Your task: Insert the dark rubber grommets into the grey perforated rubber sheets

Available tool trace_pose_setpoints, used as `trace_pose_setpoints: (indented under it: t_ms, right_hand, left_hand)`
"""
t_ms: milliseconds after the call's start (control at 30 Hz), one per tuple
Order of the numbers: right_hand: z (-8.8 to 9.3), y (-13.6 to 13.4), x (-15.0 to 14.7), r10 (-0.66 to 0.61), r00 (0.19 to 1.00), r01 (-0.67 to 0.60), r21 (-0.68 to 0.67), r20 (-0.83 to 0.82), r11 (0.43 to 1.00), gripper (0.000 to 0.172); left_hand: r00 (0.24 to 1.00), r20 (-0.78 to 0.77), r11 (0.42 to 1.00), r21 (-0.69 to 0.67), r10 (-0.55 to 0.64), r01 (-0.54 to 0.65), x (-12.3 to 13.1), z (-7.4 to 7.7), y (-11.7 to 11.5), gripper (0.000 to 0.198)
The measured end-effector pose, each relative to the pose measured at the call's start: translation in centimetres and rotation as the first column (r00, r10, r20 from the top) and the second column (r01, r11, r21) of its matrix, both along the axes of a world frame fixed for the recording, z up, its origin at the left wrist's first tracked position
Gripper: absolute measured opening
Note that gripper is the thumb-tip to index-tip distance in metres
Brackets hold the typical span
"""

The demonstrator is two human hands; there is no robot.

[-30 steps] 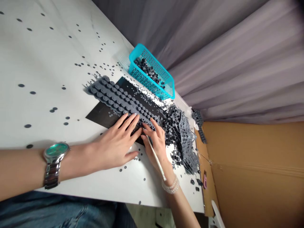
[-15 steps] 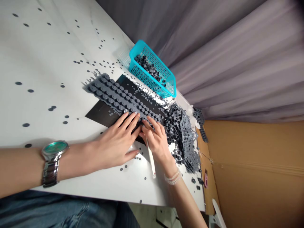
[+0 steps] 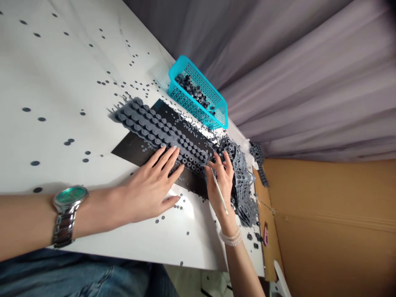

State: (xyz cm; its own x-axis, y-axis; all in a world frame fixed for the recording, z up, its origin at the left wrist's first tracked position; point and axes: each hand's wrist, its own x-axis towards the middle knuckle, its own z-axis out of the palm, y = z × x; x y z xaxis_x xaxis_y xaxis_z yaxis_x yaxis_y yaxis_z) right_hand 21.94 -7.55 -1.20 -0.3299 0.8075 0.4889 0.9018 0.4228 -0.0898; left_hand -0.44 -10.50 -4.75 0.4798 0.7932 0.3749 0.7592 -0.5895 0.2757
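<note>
A long grey moulded rubber strip [image 3: 161, 130] with rows of round caps lies across a black mat [image 3: 130, 148]. My left hand [image 3: 154, 181] rests flat with fingers spread, its fingertips on the strip's near edge. My right hand [image 3: 221, 183] is at the strip's right end, its fingers closed on a thin white pen-like stick [image 3: 220, 193]. The stick's tip is hidden by the fingers. Just past that hand lies a heap of grey perforated sheets [image 3: 243, 177] with small dark rubber parts around it.
A turquoise basket [image 3: 198, 95] with small dark parts stands behind the mat. Small dark discs [image 3: 41, 119] are scattered over the white table [image 3: 93, 165]. A pink-handled tool [image 3: 265, 234] lies at the right edge beside a cardboard panel [image 3: 334, 206]. A grey curtain hangs behind.
My right hand has moved right, away from my left hand, toward the dark parts and perforated heap, still with the white stick. My left hand stays on the strip.
</note>
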Motion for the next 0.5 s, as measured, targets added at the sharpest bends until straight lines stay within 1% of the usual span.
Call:
trace_pose_setpoints:
  t_ms: [67,167,233,333,500]
  right_hand:
    - [-0.2,0.0,-0.8,0.079,0.997,-0.079,-0.032,-0.009,0.996,0.014]
    - [-0.5,0.4,-2.4,0.242,0.97,-0.239,-0.068,0.027,0.969,0.013]
    - [-0.5,0.8,-3.3,0.304,0.951,-0.299,-0.086,0.058,0.95,0.013]
    - [-0.5,1.2,-3.9,0.341,0.937,-0.335,-0.089,0.068,0.938,0.013]
    - [-0.5,1.5,-3.9,0.356,0.931,-0.352,-0.066,0.076,0.934,0.012]
  left_hand:
    - [1.0,-0.007,1.0,0.009,0.004,-0.004,0.0,0.0,0.0,0.076]
    - [1.0,-0.023,1.0,0.029,0.013,-0.012,0.0,-0.1,0.0,0.074]
    - [0.999,-0.034,0.999,0.037,0.017,-0.016,0.0,-0.1,0.0,0.072]
    - [0.999,-0.042,0.999,0.045,0.018,-0.016,0.1,-0.1,0.0,0.07]
    - [0.999,-0.038,0.998,0.049,0.027,-0.025,0.2,-0.1,-0.1,0.072]
